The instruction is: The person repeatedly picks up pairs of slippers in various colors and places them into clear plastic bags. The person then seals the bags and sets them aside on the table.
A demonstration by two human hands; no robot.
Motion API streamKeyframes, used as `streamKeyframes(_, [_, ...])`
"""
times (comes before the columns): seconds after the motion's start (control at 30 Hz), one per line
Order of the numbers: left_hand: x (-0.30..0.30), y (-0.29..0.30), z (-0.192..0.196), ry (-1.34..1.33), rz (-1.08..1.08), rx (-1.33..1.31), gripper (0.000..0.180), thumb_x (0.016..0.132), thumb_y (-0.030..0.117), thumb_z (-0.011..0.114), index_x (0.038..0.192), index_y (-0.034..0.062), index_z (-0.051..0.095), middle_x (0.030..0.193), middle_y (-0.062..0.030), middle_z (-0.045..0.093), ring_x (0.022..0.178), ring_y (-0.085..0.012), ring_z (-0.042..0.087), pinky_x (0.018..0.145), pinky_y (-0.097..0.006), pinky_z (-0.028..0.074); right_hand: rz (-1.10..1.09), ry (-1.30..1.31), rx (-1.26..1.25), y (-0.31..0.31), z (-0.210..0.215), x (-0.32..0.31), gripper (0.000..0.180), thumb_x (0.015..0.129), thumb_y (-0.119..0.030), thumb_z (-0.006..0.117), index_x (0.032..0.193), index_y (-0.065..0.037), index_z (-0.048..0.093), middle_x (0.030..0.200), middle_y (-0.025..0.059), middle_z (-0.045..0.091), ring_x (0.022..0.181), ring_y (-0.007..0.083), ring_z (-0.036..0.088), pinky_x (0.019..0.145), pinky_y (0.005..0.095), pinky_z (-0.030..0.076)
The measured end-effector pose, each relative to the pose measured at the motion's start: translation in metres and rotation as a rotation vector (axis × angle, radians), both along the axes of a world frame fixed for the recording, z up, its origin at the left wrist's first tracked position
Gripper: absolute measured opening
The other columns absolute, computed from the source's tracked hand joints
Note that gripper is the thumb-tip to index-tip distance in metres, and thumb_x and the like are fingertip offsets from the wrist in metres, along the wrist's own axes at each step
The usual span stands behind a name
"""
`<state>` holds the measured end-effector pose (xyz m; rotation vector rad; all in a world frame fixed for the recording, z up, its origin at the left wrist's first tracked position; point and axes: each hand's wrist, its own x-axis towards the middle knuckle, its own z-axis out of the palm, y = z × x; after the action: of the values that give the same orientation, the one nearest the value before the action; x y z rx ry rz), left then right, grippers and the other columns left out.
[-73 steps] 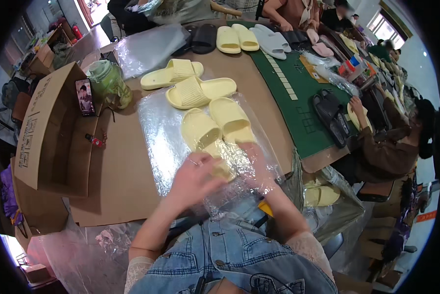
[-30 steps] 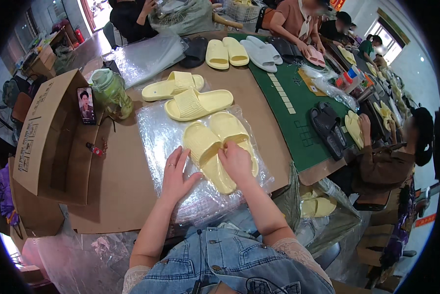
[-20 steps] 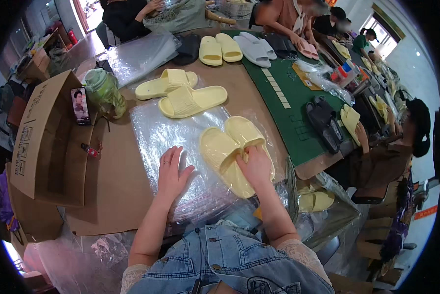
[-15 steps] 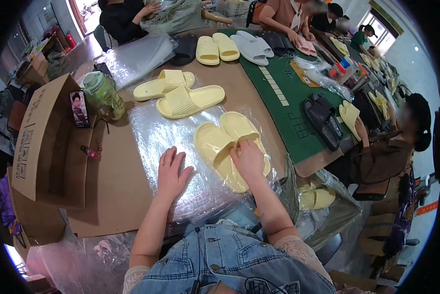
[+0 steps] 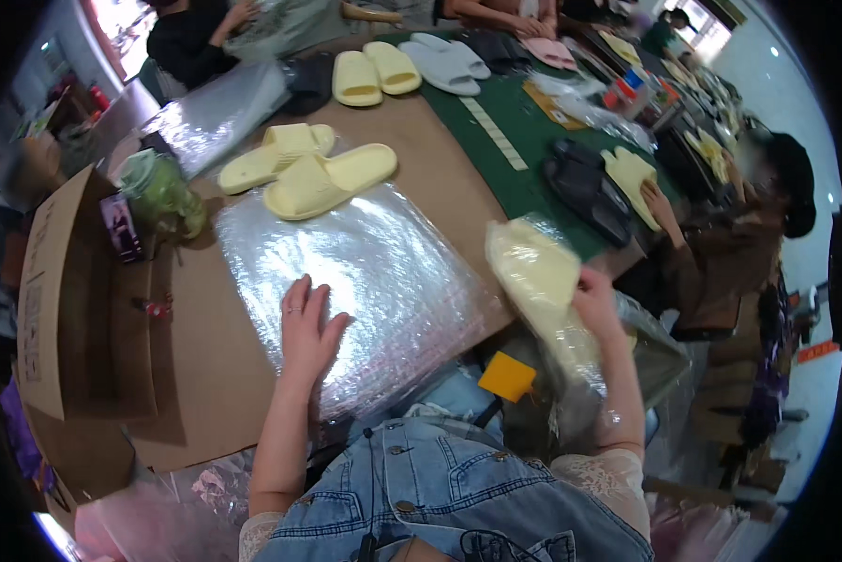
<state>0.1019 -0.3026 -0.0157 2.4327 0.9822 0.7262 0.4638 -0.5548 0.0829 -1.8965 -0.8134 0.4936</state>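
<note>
My left hand [image 5: 310, 330] lies flat with its fingers spread on a stack of transparent plastic bags [image 5: 393, 272]. Off the table's right edge, my right hand [image 5: 597, 304] grips a pair of pale yellow slippers [image 5: 538, 267] wrapped in a plastic bag. The bag's loose end hangs down along my forearm, and the fingertips are hidden behind the slippers. At the far end of the stack rest two unwrapped yellow slippers, the nearer slipper [image 5: 332, 183] partly overlapping the farther slipper [image 5: 273, 161].
An open cardboard box [image 5: 55, 309] stands left, with a phone [image 5: 121, 228] and a green jar [image 5: 163, 192] beside it. More slippers line the far edge, including a yellow pair [image 5: 376, 75]. A co-worker [image 5: 721, 253] sits right, near black slippers [image 5: 589, 192]. An orange square [image 5: 507, 377] shows below.
My right hand has lifted the bagged yellow slippers off the stack and carried them right, past the table edge. My left hand stays on the bags. The whole view has shifted slightly.
</note>
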Motion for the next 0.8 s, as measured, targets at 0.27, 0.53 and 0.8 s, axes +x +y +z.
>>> streamKeyframes(0.27, [-0.003, -0.004, 0.007, 0.021, 0.004, 0.008, 0.053, 0.082, 0.027, 0.076, 0.127, 0.0034, 0.061, 0.146, -0.0206, 0.046, 0.134, -0.0401, 0.039, 0.111, -0.049, 0.036, -0.335, -0.556, -0.892, -0.186, 0.056, 0.057, 0.021, 0.065, -0.021, 0.072, 0.071, -0.002, 0.065, 0.068, 0.0198, 0.061, 0.065, 0.034, 0.064, 0.061, 0.0416, 0.05])
streamKeyframes(0.53, [0.001, -0.001, 0.003, 0.022, 0.002, 0.008, 0.05, 0.082, 0.024, 0.075, 0.127, 0.0045, 0.062, 0.145, -0.0197, 0.047, 0.134, -0.0395, 0.04, 0.112, -0.049, 0.035, -0.101, -0.598, -0.787, -0.162, -0.084, 0.05, 0.025, 0.069, -0.023, 0.073, 0.082, -0.004, 0.063, 0.08, 0.0177, 0.064, 0.08, 0.0389, 0.064, 0.074, 0.0482, 0.05])
streamKeyframes(0.8, [-0.001, 0.001, 0.001, 0.045, -0.009, 0.035, 0.05, 0.083, 0.025, 0.075, 0.127, 0.0052, 0.061, 0.146, -0.0183, 0.046, 0.134, -0.0385, 0.04, 0.111, -0.049, 0.036, 0.105, -0.432, -0.738, -0.05, -0.294, 0.063, 0.033, 0.08, -0.029, 0.07, 0.099, -0.002, 0.068, 0.101, 0.0211, 0.069, 0.092, 0.0403, 0.065, 0.075, 0.0457, 0.051])
